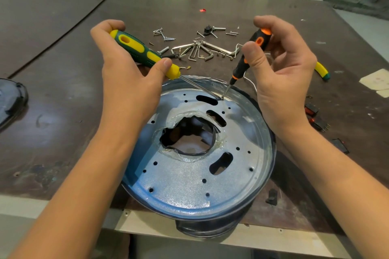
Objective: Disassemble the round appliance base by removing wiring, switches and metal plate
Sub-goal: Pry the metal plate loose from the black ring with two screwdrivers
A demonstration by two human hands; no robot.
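Lower centre on brown counter: round dark-blue appliance base, speckled galvanised plate facing up. Fingers of left hand wrapped round green-yellow rubbery screwdriver slanting down-right; right hand pinching slim black-orange screwdriver slanting down-left, tips meeting at plate's upper edge.

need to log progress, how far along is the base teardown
Done: switches and loose screws lie out on the table. In hand: left hand holds a yellow screwdriver, right hand an orange screwdriver, tips meeting at the metal plate's far edge. Left: the plate still sits in the base.
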